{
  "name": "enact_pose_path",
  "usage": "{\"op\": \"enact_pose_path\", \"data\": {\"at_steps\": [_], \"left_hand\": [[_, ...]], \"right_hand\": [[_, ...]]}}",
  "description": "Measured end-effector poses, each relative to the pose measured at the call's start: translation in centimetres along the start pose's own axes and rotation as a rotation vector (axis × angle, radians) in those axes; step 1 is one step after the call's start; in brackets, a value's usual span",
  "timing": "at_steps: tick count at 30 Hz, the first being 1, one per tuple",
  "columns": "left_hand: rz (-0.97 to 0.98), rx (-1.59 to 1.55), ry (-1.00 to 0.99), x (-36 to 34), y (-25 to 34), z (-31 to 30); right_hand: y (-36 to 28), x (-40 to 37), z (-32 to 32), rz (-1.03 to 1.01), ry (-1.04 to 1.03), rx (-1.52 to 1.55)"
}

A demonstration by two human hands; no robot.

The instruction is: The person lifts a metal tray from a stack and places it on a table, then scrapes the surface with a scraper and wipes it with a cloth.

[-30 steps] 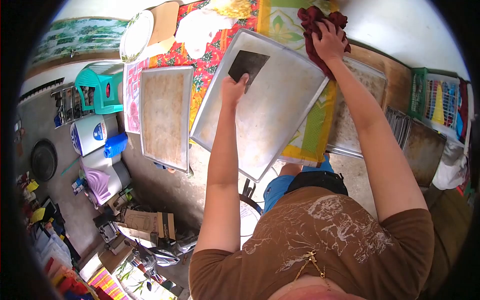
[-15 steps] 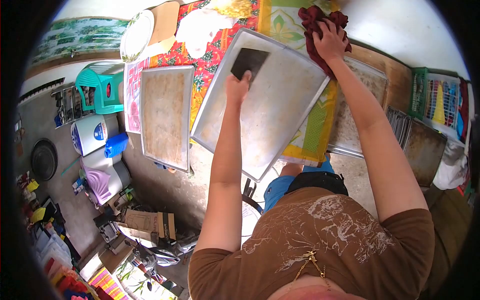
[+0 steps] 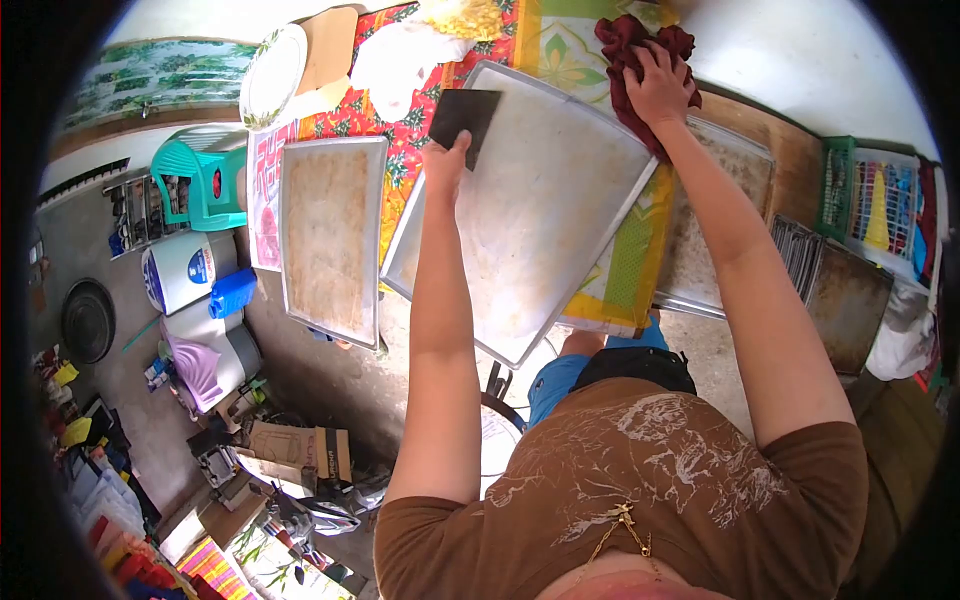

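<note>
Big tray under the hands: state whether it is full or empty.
Empty: the big tray shows bare, stained metal; only the dark scraper in the left hand lies at its rim.

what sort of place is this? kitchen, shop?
Probably a home or small-shop baking workspace: big metal baking trays on a floral tablecloth, a green plastic chair, cardboard boxes cluttering the concrete floor.

The person wears a brown print T-shirt (image 3: 650, 470), gold chain (image 3: 625, 525), blue shorts (image 3: 553, 378); left hand (image 3: 445, 160) and right hand (image 3: 660, 85) are bare.
</note>
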State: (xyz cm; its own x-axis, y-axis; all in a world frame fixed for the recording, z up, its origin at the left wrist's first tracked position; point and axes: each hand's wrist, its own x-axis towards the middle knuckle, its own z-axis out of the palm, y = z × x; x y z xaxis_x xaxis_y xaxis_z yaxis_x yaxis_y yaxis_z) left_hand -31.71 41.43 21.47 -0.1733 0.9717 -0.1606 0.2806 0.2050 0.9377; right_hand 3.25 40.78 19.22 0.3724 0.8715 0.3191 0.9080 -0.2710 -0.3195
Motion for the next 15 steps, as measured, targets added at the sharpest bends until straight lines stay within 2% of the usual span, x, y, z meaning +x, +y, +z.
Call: {"op": "enact_pose_path", "data": {"at_steps": [2, 5, 8, 12, 13, 15], "left_hand": [[-0.031, 0.155, -0.055, -0.3, 0.8, -0.3], [0.045, -0.076, 0.017, 0.6, -0.3, -0.1], [0.01, 0.039, -0.108, 0.5, -0.5, 0.5], [-0.025, 0.143, 0.025, 1.6, -0.8, 0.4], [0.055, 0.027, -0.071, 1.2, -0.4, 0.6], [0.062, 0.015, -0.141, 0.5, -0.6, 1.1]], "right_hand": [[0.1, 0.1, 0.1, 0.001, 0.002, 0.0], [0.0, 0.0, -0.1, 0.001, -0.002, 0.006], [-0.1, 0.0, 0.0, -0.001, -0.001, 0.013], [0.1, 0.0, 0.0, 0.004, 0.004, -0.006], [0.0, -0.1, 0.0, 0.006, 0.001, -0.011], [0.0, -0.1, -0.1, 0.005, -0.001, -0.001]]}}
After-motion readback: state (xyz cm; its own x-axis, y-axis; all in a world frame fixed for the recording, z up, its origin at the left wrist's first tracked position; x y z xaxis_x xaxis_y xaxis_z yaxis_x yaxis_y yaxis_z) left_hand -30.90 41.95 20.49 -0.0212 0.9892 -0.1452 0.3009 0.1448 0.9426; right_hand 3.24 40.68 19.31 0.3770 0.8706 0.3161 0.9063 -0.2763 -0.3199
